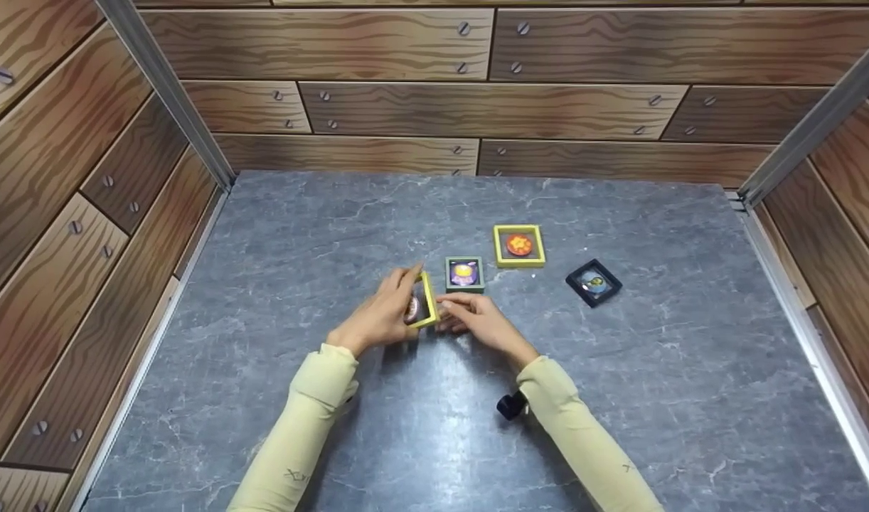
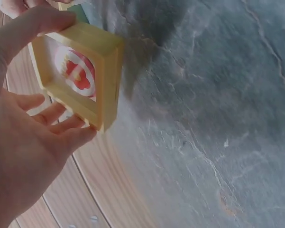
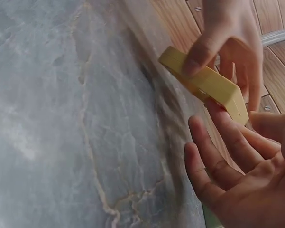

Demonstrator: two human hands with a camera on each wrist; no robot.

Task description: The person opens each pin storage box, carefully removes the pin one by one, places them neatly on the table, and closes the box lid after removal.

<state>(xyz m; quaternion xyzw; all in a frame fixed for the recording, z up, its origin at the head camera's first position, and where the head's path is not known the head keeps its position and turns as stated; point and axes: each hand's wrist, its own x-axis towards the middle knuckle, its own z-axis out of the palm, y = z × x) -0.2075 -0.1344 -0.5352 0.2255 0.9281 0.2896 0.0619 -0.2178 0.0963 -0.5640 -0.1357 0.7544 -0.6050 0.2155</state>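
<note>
My left hand grips a yellow square display frame, tilted up above the grey tabletop. Its thumb lies along one side of the frame and the fingers along the opposite side. Inside the frame's clear window sits a round white-and-red badge. Close at the frame's right side is my right hand, palm up in the right wrist view, fingers extended. Its index fingertip is right at the frame's edge, the thumb close by the corner. Just beyond the hands lies a small green frame with a purple-and-yellow picture.
Another yellow frame holding a red-orange round badge lies farther back. To the right is a black frame turned cornerwise. Wood-patterned walls with metal edge rails enclose the grey marbled tabletop.
</note>
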